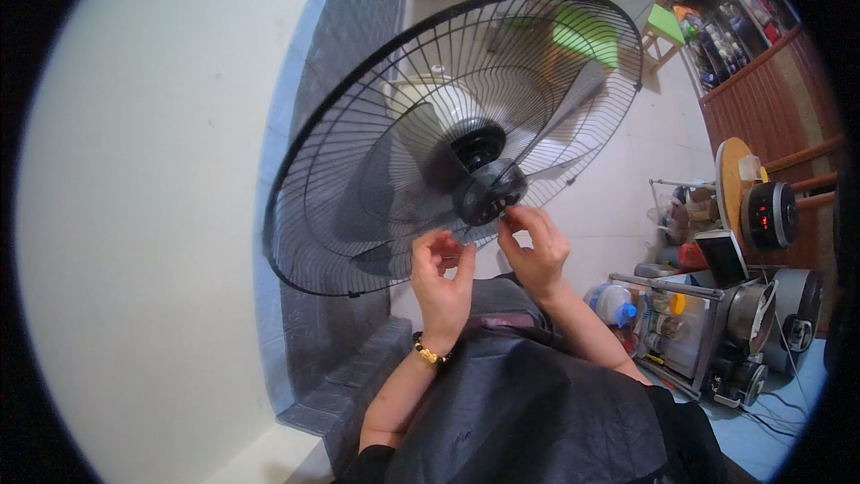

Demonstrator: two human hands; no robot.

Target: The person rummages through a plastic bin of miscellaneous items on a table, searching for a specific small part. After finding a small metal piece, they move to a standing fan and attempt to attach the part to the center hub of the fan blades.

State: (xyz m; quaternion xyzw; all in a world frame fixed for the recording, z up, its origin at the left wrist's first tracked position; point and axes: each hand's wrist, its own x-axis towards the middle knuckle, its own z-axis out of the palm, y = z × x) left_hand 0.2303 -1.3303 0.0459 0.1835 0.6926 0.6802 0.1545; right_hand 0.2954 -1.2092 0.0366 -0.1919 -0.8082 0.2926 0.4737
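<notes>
In front of me a floor fan with a black wire grille leans tilted, its grey translucent blades showing around the dark centre hub. My right hand is closed at the lower front of that hub, thumb and forefinger pinched around a small part too tiny to name. Just left of it, my left hand hangs below the hub with curled fingers and the thumb near the fingertips. Whatever it may hold is too small to make out. A beaded bracelet circles my left wrist.
Close on the left runs a pale wall with grey tiles along its base. To the right are a metal rack, a water jug and a round appliance. Green stools stand farther back beside a cabinet.
</notes>
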